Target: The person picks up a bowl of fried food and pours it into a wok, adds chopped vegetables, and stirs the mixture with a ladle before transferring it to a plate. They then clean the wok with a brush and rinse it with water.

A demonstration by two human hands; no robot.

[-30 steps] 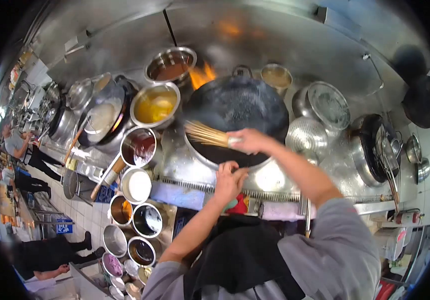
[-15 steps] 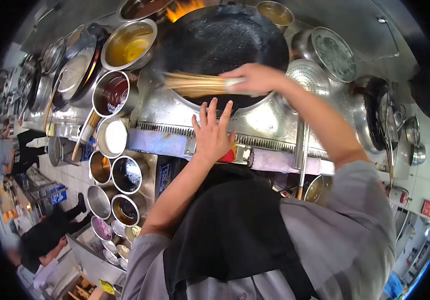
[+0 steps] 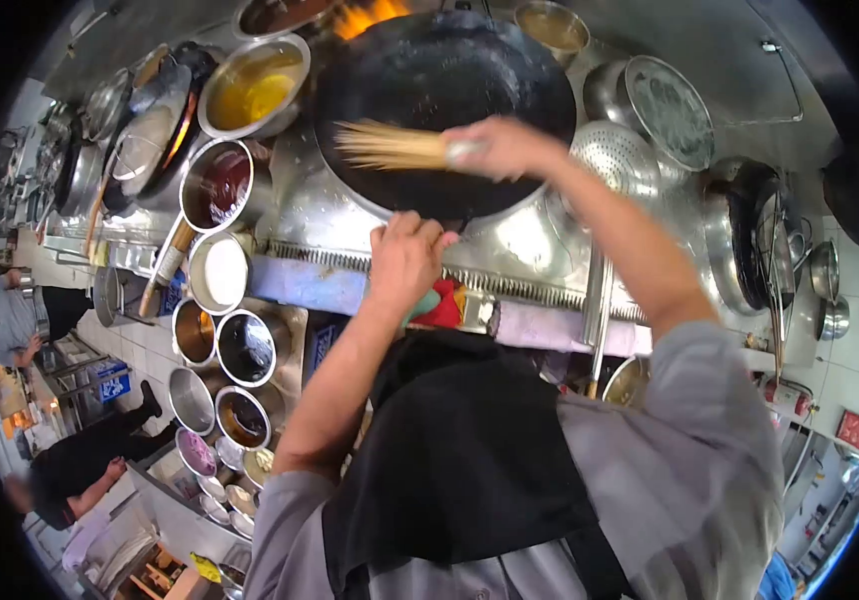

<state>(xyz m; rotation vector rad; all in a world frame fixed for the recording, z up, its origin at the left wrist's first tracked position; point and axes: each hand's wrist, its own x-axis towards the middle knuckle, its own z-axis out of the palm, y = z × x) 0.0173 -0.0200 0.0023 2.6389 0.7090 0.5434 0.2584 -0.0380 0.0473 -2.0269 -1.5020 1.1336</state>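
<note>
My right hand (image 3: 505, 148) is closed round the pale bound end of a bamboo wok brush (image 3: 395, 148). Its splayed bristles point left, over the near part of a large black wok (image 3: 450, 75). At the wok's near rim, my left hand (image 3: 410, 250) has its fingers curled closed against the edge, and its grip there is partly hidden. A few wet specks shine on the wok's dark inner surface. Just below and right of my left hand lies a red cloth (image 3: 442, 305).
Flames (image 3: 370, 17) rise behind the wok. A bowl of yellow oil (image 3: 255, 88) and a pot of dark red liquid (image 3: 220, 185) stand left. A perforated ladle (image 3: 615, 160) and a steel pot (image 3: 665, 110) stand right. Other people (image 3: 80, 465) are at far left.
My left hand's fingers have gone from spread to curled at the wok's near rim. My right hand has moved the brush slightly up, farther over the wok.
</note>
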